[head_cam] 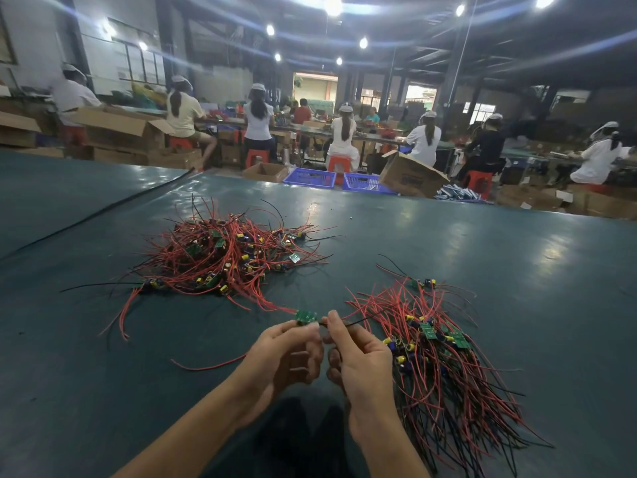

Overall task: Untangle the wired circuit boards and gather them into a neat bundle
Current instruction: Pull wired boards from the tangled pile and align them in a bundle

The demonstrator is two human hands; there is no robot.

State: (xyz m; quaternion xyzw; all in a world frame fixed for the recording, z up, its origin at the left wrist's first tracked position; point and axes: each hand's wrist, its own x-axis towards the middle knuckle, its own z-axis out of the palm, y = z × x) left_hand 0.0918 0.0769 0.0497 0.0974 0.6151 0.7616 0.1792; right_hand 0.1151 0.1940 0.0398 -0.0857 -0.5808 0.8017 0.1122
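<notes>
Both busy: left hand [286, 353] pinches green board [305, 316]; right hand [358, 357] apparently pinches black wire [358, 321].

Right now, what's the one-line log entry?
left hand pinches small green circuit board | right hand pinches thin black wire | tangled red-wired pile behind

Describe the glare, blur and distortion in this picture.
Head view: lamps flare into streaks; pale glare lies on the table; the wide lens tilts the pillars; the board in the left fingers is sharp, the workers behind are soft.
</notes>
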